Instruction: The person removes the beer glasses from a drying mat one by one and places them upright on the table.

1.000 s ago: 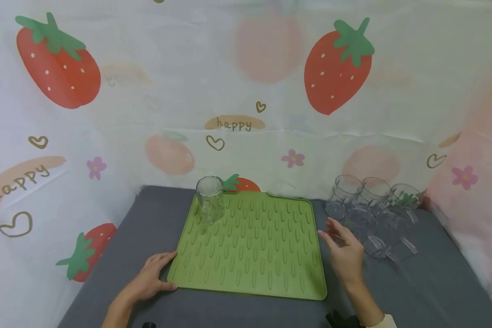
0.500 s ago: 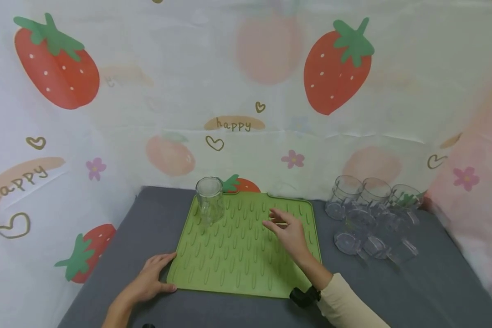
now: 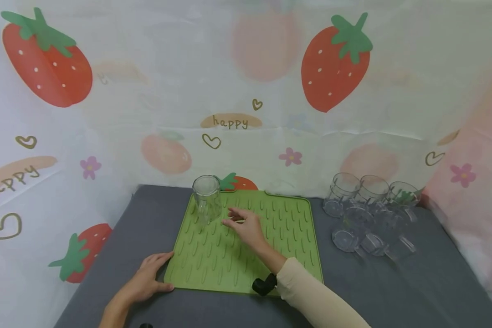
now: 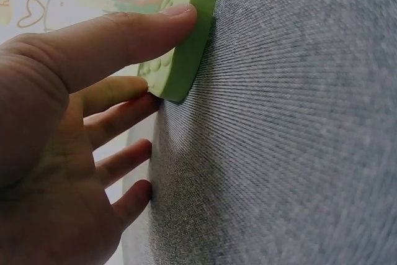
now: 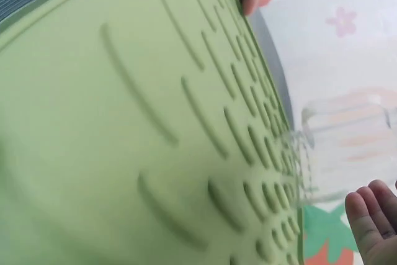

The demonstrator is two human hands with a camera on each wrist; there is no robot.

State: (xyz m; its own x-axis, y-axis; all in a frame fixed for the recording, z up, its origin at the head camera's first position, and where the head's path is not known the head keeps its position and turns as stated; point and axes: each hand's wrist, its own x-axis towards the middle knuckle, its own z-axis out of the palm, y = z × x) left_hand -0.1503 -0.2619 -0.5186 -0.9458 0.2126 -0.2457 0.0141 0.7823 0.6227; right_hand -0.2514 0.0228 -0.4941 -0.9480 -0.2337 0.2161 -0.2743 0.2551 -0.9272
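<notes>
A clear glass mug (image 3: 207, 198) stands at the back left of a green ridged mat (image 3: 246, 255); its handle points to the front. My right hand (image 3: 246, 228) is over the mat just right of the mug, apart from it. Its fingers are loosely bent and hold nothing. In the right wrist view, the same fingers (image 5: 372, 218) show beside the blurred mug (image 5: 350, 144). My left hand (image 3: 145, 280) rests at the mat's front left corner. In the left wrist view, its thumb (image 4: 124, 38) lies against the mat's edge, and the outstretched fingers touch near the corner.
Several clear mugs (image 3: 342, 189) stand in rows on the grey cloth (image 3: 385, 291) right of the mat. A white curtain with strawberry prints (image 3: 266, 100) closes off the back and sides. A black wrist device (image 3: 264, 286) sits under the right forearm.
My right hand has moved left, from beside the clear mugs across the mat to near the mug on it. The left hand has stayed at the mat's corner.
</notes>
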